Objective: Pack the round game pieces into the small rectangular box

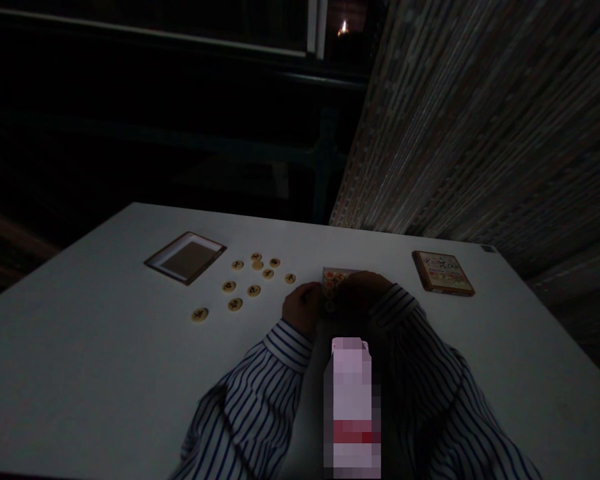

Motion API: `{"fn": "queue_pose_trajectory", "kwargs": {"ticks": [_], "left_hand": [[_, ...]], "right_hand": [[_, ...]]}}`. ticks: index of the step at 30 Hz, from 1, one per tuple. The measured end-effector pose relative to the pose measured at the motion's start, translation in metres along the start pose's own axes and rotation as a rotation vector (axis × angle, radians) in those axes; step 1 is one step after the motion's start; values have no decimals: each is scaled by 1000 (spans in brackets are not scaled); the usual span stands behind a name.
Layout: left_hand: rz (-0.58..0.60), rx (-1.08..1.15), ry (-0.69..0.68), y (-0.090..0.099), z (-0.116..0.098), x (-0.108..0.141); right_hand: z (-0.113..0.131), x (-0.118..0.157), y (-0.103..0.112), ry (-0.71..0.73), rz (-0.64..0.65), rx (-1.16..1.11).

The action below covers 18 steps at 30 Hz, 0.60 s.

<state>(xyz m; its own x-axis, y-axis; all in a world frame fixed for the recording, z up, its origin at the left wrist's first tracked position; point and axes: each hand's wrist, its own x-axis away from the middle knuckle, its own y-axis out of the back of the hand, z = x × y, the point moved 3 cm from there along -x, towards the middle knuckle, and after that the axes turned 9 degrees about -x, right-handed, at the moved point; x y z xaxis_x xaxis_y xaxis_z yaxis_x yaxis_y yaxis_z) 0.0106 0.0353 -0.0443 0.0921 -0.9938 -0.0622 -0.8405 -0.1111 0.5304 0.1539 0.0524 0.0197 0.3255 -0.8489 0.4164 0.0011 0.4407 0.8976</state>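
Note:
In front of me on the white table (130,380) stands a small box (325,271) holding several round xiangqi pieces (336,276) with red characters. My left hand (301,307) is closed at the box's left side, its fingers curled against the edge. My right hand (365,288) reaches over the box's right part and covers much of it. Its fingers are lost in shadow. Left of the box, several loose xiangqi pieces (253,291) with dark characters lie scattered, most of them apart from one another.
A shallow tray-like box part (186,257) with a brown bottom lies at the far left of the table. On the right lies a flat printed box lid (444,273). A string curtain (445,120) hangs beyond the table's back right edge. The room is dim.

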Motion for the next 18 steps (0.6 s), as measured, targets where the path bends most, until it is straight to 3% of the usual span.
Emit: {"fn": "queue_pose_trajectory", "kwargs": {"ticks": [18], "left_hand": [[-9,43,-16,-1,1,0]], "right_hand": [[3,6,3,-20,-17,-21]]}}
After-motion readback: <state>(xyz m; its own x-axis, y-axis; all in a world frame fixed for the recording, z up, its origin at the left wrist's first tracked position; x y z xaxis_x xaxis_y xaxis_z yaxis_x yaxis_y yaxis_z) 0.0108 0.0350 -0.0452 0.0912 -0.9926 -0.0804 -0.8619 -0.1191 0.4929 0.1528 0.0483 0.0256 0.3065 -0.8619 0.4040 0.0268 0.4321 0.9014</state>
